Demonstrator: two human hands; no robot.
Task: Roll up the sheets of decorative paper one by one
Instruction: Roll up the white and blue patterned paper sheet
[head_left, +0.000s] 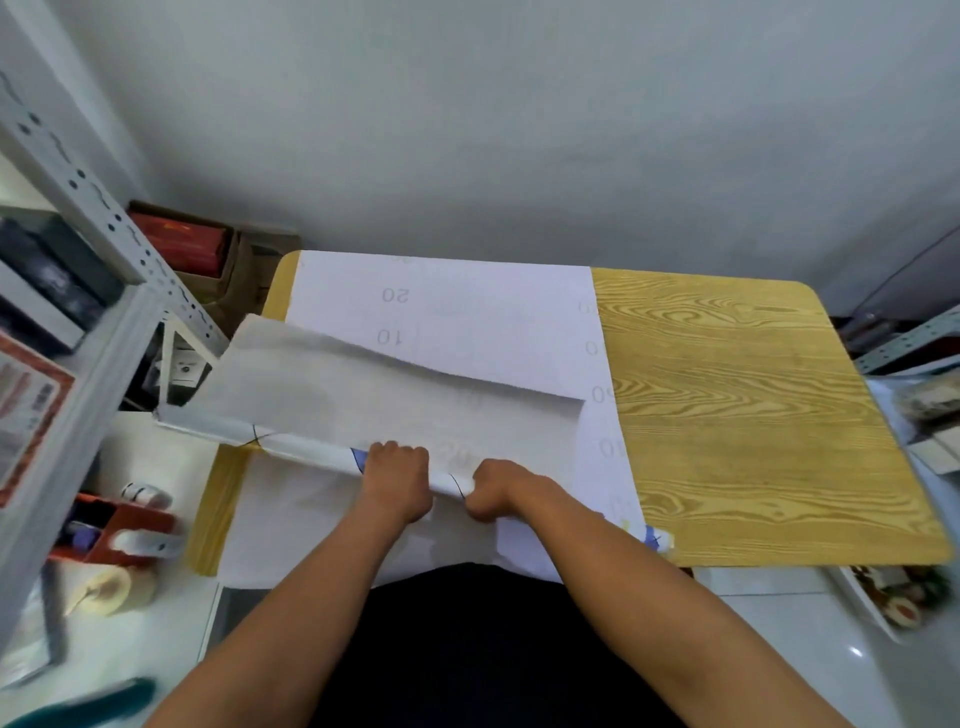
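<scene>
Now | two hands: left hand (397, 475), right hand (496, 491) | grip one roll (311, 447)

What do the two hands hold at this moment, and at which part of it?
Both hands grip the rolled part of the paper sheet near its middle: the left hand and the right hand sit close together, fingers curled over the roll.

A table (727, 415) is set before the person, w/ paper sheets (441, 322) laid on its left half. On them, near edge, a part-rolled sheet (311, 410) is held by left hand (397, 478) & right hand (493, 491), side by side. A shelf rack (93, 322) is placed left; boxes (197, 249) far left behind it. Tape roll (111, 590) lies near left.
</scene>
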